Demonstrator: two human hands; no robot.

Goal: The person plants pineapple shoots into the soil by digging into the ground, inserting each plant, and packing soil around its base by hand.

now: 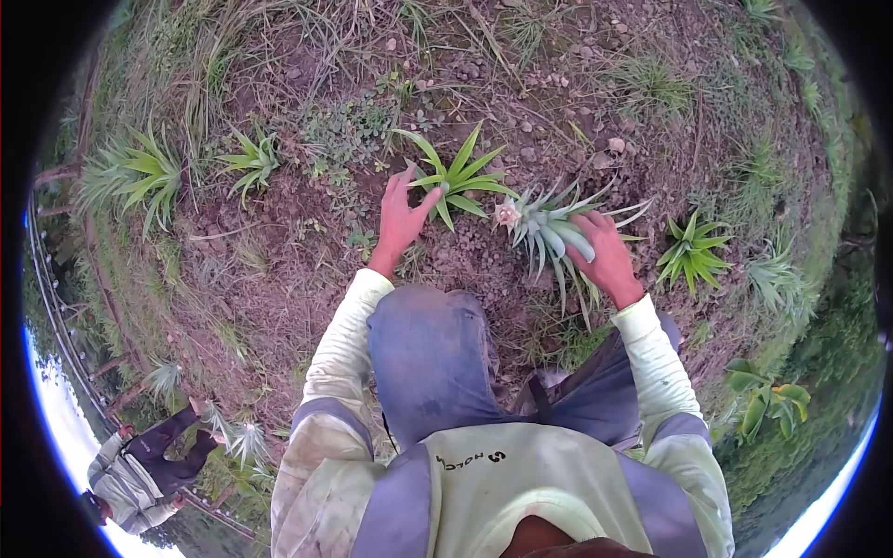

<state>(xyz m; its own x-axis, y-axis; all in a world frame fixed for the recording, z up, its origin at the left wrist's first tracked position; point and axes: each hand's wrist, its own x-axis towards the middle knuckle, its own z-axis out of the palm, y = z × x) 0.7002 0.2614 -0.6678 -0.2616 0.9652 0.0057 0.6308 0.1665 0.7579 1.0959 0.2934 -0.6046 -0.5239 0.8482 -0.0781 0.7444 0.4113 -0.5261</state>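
Pineapple plant (pixel 549 223) with silvery leaves lies tilted on its side on the bare soil (pixel 465 256), just ahead of the person's knees, its pale pink end (pixel 507 214) turned left; that end may be the stem base, though the view is too coarse to be sure. The right hand (pixel 606 260) is closed round its broad leaves, thumb below and fingers above. Narrow leaf tips stick out beyond the knuckles, and longer ones droop toward the knees.

Just beside the pink end, a smaller bright green pineapple plant (pixel 456 181) fans out from the ground. The left hand (pixel 400 223) is at its left side, thumb and fingers parted, with the thumb against the leaves near the centre of the rosette.

More rosettes grow around: a yellow-green rosette (pixel 692 251) to the right of the right hand, with a greyer rosette (pixel 772 279) beyond it, and a small green rosette (pixel 251 164) well to the left, near a larger clump (pixel 149 179). Low weeds (pixel 344 135) and dry grass (pixel 326 37) cover much of the ground ahead, with pebbles scattered among them.

The person wears blue trousers (pixel 428 363) and a pale long-sleeved shirt (pixel 502 465). At lower left, well apart, another person (pixel 139 479) stands near the field's edge.
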